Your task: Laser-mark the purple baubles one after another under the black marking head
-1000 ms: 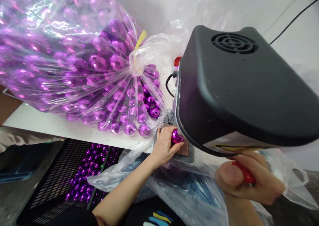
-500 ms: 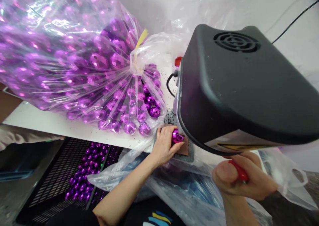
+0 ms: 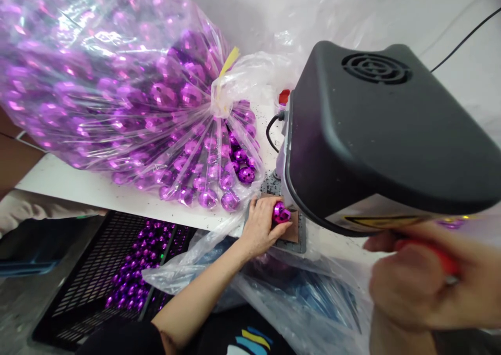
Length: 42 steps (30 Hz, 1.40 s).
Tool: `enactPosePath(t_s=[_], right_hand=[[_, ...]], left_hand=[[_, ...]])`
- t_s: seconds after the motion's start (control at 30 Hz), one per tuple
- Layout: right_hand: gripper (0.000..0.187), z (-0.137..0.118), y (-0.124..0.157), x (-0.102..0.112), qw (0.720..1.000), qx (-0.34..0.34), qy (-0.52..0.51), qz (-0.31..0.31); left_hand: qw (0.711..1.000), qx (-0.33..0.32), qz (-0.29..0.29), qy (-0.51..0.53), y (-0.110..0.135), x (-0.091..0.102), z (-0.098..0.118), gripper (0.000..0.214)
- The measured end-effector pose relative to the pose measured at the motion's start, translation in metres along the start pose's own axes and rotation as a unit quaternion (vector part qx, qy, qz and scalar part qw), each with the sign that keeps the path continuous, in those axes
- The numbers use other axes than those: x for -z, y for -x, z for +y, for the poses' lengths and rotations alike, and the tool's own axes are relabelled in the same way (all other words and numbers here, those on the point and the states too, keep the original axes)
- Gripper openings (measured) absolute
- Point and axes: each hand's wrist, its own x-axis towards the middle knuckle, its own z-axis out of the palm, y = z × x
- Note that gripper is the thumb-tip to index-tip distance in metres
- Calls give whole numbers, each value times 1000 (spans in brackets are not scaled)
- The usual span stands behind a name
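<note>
My left hand (image 3: 261, 223) grips a shiny purple faceted ball (image 3: 281, 213) between thumb and fingers. The ball rests at a brown board (image 3: 291, 233) on the grey metal base (image 3: 295, 246) of a bench machine that looks like a drill press. Above and to the right looms the machine's black housing (image 3: 383, 135), which hides its working tip. At the lower right my right hand (image 3: 422, 287), smeared by motion, is wrapped round a red handle (image 3: 440, 256) in front of the housing.
A large tied clear bag of purple balls (image 3: 129, 94) covers the white table (image 3: 97, 193) at left. Below stands a black crate (image 3: 78, 287) with more purple balls. Clear plastic sheeting (image 3: 313, 297) hangs over my lap. Another person's sleeve (image 3: 43, 209) shows at far left.
My right hand has moved right and upward with the red handle and looks closer. My left hand still holds the ball at the board; the whole view has shifted slightly.
</note>
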Motion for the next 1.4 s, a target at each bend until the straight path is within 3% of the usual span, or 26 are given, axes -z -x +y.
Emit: enactPosePath(t_s=[0.03,0.1,0.23,0.33,0.4,0.5,0.57,0.67,0.73,0.83,0.93,1.0,1.1,1.2,1.4], right_hand=[[27,-6,-16,1,997,-2,-8,83],[30,-11,-45,-4,992,-2,-10,128],[36,-3,-80,-21,993,-28,-70,88],[38,5,-86,-28,991,-23,-92,91],[42,7,-86,-29,990,-27,-99,96],[43,5,-87,-30,988,-35,-111,100],[43,4,-89,-30,987,-37,-124,96],[43,3,-90,-30,987,-45,-128,89],[43,2,-90,-29,988,-50,-119,85],[45,0,-89,-29,990,-48,-107,81],[45,-2,-89,-30,990,-41,-104,81],[45,-3,-89,-31,990,-32,-102,87],[44,-6,-89,-31,989,-24,-107,103],[44,-10,-89,-31,986,-35,-129,102],[43,-18,-89,-29,986,-68,-124,88]], left_hand=[[1000,-1,4,-5,1,0,0,45],[1000,-12,22,-7,7,-1,-2,48],[997,-65,40,0,37,-3,0,60],[994,-110,-1,-6,58,4,6,63],[991,-136,10,1,56,15,8,55],[985,-130,113,-24,21,39,-2,26],[978,-71,157,-116,-16,53,-16,27],[965,-5,80,-249,-63,67,-36,35],[964,17,47,-262,-77,73,-43,33],[984,42,69,-161,-72,83,-41,37],[991,63,77,90,-50,93,-31,54],[958,85,31,273,-34,95,-25,61],[878,134,-45,457,-17,87,-19,54],[816,172,-64,548,-10,73,-19,42],[742,197,-85,636,-5,59,-22,31]])
